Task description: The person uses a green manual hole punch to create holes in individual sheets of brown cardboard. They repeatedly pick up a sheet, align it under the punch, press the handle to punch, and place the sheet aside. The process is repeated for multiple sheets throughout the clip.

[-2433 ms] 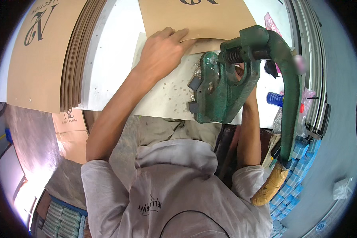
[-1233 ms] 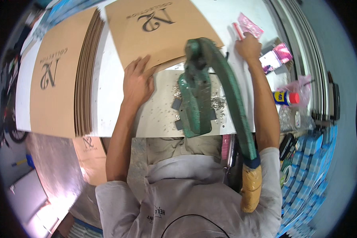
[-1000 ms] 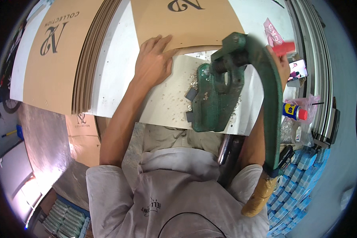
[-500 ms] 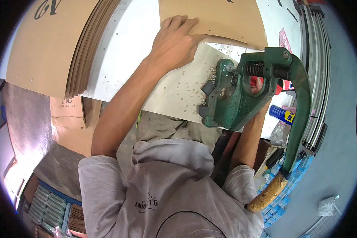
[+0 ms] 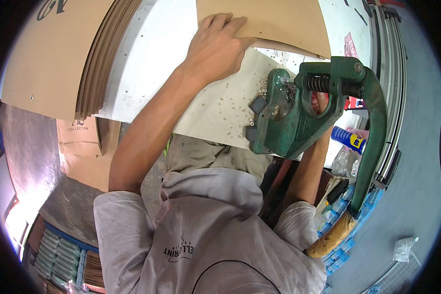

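My left hand grips the near left corner of a brown paper bag, its fingers bent over the top and the thumb along the open edge. Small holes show near that edge. Beside it stands a green hand press with a spring, a long curved lever and a tape-wrapped handle. Behind the press is my right hand; only part of its fingers shows through the frame, near something red, and the press hides the rest. Small metal eyelets lie by the press base.
A stack of brown bags stands at the left of the white table. Small round scraps dot a pale sheet. A blue spray can lies to the right of the press. Metal rails run along the right side.
The whole view has shifted slightly. My left hand stays on the bag's edge, and my right hand remains behind the press. The press lever looks unchanged.
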The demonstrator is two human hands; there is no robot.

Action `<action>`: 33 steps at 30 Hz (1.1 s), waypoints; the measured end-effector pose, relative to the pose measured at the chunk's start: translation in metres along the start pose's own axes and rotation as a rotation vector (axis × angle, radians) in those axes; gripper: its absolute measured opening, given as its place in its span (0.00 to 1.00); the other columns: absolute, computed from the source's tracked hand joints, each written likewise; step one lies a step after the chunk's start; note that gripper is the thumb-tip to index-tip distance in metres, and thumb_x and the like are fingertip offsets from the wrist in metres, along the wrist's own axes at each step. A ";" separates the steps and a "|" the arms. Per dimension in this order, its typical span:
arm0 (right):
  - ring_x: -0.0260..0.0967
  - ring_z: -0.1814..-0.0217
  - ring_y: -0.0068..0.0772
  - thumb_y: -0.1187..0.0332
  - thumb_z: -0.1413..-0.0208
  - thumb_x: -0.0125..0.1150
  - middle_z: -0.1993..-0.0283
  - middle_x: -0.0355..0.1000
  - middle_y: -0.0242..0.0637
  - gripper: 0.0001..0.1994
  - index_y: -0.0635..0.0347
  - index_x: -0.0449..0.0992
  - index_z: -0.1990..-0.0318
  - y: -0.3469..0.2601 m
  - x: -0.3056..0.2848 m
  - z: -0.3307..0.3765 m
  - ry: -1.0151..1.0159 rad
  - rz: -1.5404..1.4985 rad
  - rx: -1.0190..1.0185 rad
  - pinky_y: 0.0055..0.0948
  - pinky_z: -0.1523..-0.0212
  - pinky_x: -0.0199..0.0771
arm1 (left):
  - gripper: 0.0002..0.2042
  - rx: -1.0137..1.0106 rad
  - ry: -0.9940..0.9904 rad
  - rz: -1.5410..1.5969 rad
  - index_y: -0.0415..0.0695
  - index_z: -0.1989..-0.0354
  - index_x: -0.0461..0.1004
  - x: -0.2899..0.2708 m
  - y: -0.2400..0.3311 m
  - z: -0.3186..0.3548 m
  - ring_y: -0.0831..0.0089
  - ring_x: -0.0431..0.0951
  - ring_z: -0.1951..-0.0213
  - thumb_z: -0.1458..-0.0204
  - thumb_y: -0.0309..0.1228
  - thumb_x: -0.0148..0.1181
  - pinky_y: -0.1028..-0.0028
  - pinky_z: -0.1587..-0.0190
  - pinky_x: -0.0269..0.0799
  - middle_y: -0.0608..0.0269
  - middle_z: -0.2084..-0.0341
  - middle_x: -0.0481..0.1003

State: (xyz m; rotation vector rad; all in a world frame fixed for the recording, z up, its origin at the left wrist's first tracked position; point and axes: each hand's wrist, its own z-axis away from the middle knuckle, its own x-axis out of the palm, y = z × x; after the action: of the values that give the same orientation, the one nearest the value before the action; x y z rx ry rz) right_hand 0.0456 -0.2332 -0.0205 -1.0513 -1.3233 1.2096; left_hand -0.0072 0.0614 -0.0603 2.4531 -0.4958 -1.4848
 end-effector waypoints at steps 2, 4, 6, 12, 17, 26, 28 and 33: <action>0.73 0.67 0.29 0.80 0.40 0.66 0.62 0.76 0.37 0.08 0.67 0.75 0.55 -0.007 -0.009 -0.001 -0.073 0.129 0.011 0.26 0.71 0.71 | 0.13 -0.004 -0.001 0.003 0.51 0.53 0.87 -0.001 0.001 0.000 0.52 0.71 0.37 0.45 0.29 0.63 0.56 0.34 0.64 0.55 0.39 0.75; 0.72 0.69 0.27 0.79 0.41 0.66 0.64 0.75 0.36 0.07 0.67 0.75 0.56 -0.012 -0.013 -0.004 -0.107 0.249 0.049 0.25 0.72 0.71 | 0.13 -0.010 -0.001 -0.007 0.51 0.53 0.87 -0.001 0.001 0.001 0.52 0.71 0.37 0.45 0.29 0.63 0.56 0.34 0.64 0.55 0.39 0.75; 0.72 0.70 0.25 0.78 0.41 0.67 0.66 0.75 0.35 0.07 0.66 0.76 0.57 -0.016 -0.013 -0.008 -0.090 0.367 0.111 0.25 0.73 0.70 | 0.12 -0.009 -0.001 -0.019 0.52 0.53 0.87 0.001 0.000 0.001 0.53 0.71 0.37 0.44 0.30 0.63 0.57 0.34 0.64 0.56 0.39 0.75; 0.73 0.64 0.22 0.74 0.41 0.67 0.63 0.77 0.34 0.08 0.65 0.78 0.56 -0.009 0.008 0.013 -0.089 0.412 -0.186 0.26 0.61 0.74 | 0.11 0.005 0.001 -0.038 0.52 0.53 0.87 0.004 0.004 -0.003 0.52 0.71 0.38 0.43 0.31 0.63 0.57 0.35 0.65 0.57 0.38 0.75; 0.78 0.55 0.30 0.65 0.34 0.64 0.50 0.79 0.44 0.13 0.64 0.74 0.48 0.002 -0.022 0.018 -0.051 0.285 -0.199 0.34 0.48 0.77 | 0.11 0.033 0.026 -0.052 0.51 0.54 0.87 0.010 -0.002 0.000 0.52 0.71 0.38 0.42 0.33 0.63 0.56 0.34 0.65 0.57 0.38 0.75; 0.76 0.71 0.27 0.60 0.32 0.63 0.63 0.79 0.39 0.14 0.64 0.75 0.56 -0.038 -0.074 -0.020 0.081 0.707 0.056 0.25 0.69 0.75 | 0.12 0.014 0.007 -0.030 0.55 0.51 0.87 0.008 -0.002 0.000 0.51 0.70 0.36 0.41 0.34 0.61 0.55 0.33 0.63 0.55 0.38 0.74; 0.76 0.72 0.30 0.55 0.33 0.61 0.73 0.76 0.38 0.17 0.62 0.76 0.60 -0.028 -0.072 -0.031 -0.017 0.999 -0.176 0.34 0.68 0.74 | 0.13 0.019 -0.004 -0.027 0.56 0.50 0.86 0.008 -0.002 0.001 0.51 0.70 0.36 0.41 0.33 0.60 0.55 0.33 0.62 0.54 0.38 0.74; 0.80 0.60 0.61 0.57 0.33 0.57 0.64 0.79 0.60 0.19 0.69 0.75 0.52 -0.003 -0.096 -0.058 -0.166 1.487 -0.263 0.50 0.57 0.76 | 0.13 0.027 0.002 -0.008 0.56 0.51 0.87 0.007 0.000 -0.001 0.50 0.71 0.37 0.41 0.33 0.60 0.55 0.34 0.62 0.53 0.39 0.75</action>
State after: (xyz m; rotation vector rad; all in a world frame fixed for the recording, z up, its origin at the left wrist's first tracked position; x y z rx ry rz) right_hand 0.1133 -0.3221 -0.0305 -2.3223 -0.6619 2.2041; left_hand -0.0028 0.0591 -0.0655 2.4800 -0.5097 -1.4885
